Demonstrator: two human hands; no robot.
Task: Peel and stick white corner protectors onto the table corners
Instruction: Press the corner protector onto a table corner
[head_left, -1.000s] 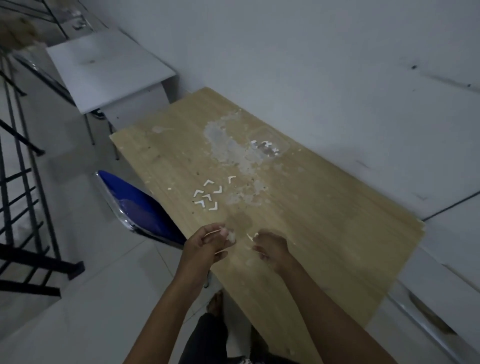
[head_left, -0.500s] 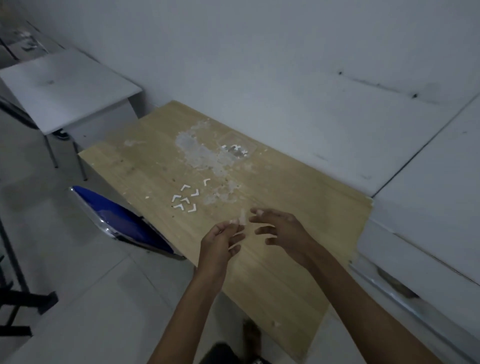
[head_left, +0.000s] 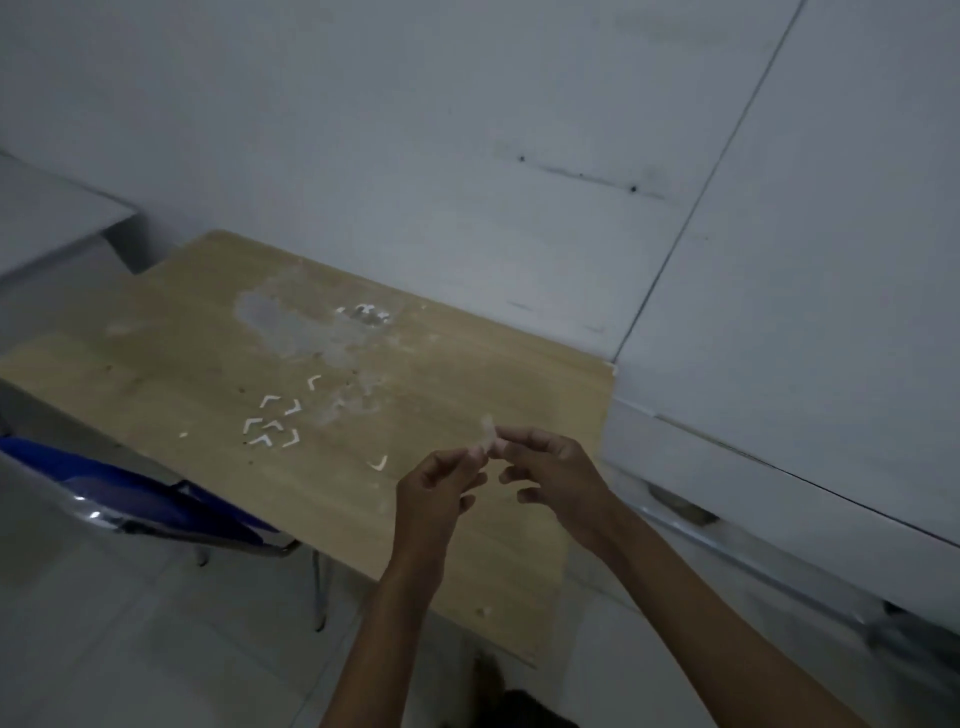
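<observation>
Peeling step, likely: both hands, left (head_left: 439, 480) and right (head_left: 545, 467), pinch one protector (head_left: 487, 434) between fingertips above table (head_left: 467, 545), probably to strip backing. Spare protectors (head_left: 272, 423) lie mid-table.

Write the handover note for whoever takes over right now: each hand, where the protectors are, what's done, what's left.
Left hand: fingers pinch the lower end of a small pale piece, held above the wooden table.
Right hand: fingertips pinch the same piece from the other side; it looks like a peel in progress, too blurred to be sure.
Loose white protectors: a cluster at mid-table, one more lying apart nearer the hands.
Clear packet: toward the wall, some white pieces in it.
Done: no protector visible on the near right corner; the other corners cannot be judged.
Left: finish peeling, stick it on a corner, repeat.
</observation>
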